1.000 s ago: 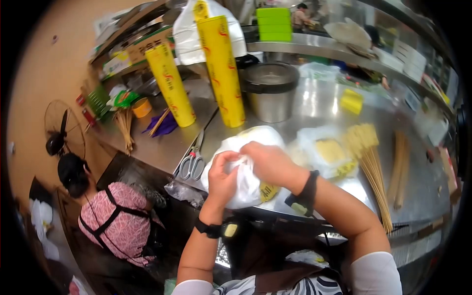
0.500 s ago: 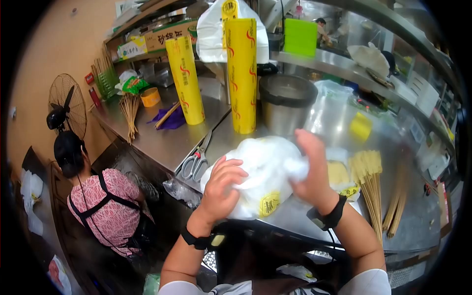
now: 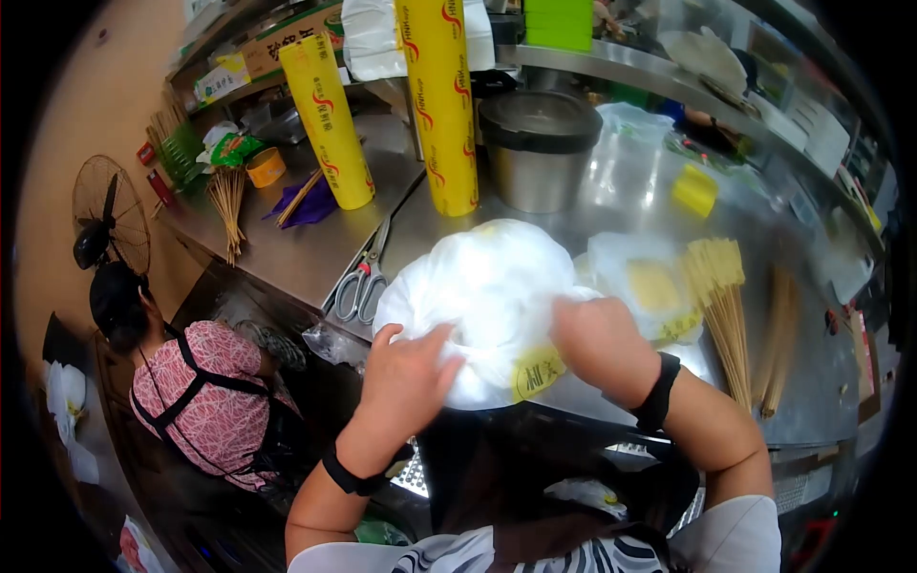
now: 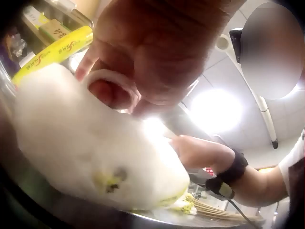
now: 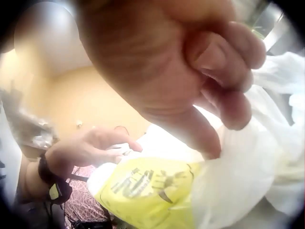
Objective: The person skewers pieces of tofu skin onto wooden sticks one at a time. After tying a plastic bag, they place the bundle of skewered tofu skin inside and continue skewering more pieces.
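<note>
White plastic of the bag [image 3: 482, 282] might have torn, or its loop slipped, under an uneven pull. Left hand [image 3: 406, 377] fingers pinched a loop at its left; right hand [image 3: 611, 349] fingers curled at its right, grip unclear. Between them, it sat on the surface [image 3: 817, 392], scissors [image 3: 368, 274] beyond.
</note>
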`<state>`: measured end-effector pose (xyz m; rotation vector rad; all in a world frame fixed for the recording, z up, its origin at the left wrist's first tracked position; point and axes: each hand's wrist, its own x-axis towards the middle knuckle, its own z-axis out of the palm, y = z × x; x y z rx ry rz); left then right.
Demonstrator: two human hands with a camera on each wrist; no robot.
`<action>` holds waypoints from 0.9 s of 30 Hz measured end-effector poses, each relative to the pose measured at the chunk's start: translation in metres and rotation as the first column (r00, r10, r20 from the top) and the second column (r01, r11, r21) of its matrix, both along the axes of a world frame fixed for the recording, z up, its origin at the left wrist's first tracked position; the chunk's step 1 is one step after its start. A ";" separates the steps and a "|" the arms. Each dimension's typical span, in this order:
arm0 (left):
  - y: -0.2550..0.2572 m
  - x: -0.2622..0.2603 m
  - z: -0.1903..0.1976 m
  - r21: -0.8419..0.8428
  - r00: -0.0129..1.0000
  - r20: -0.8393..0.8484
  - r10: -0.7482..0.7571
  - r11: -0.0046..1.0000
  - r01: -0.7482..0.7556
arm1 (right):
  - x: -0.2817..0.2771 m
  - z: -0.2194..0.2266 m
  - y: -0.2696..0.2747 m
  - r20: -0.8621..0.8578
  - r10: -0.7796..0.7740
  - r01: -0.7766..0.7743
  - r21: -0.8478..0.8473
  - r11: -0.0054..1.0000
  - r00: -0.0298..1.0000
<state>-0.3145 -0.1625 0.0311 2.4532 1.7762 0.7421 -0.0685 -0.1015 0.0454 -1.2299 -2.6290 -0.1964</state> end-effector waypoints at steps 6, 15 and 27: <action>-0.005 0.020 0.000 0.151 0.976 -0.092 -0.197 0.966 0.209 | -0.040 0.017 -0.006 -0.248 0.378 -0.320 0.244 0.916 0.892; -0.008 0.033 -0.035 0.113 0.994 -0.049 -0.095 0.989 0.100 | -0.047 -0.009 0.041 -0.200 0.132 -0.131 0.014 0.991 0.971; 0.052 0.024 -0.012 0.257 1.000 0.017 0.011 0.966 -0.015 | 0.020 0.056 0.012 -0.930 -0.314 -0.564 -0.156 0.811 -0.193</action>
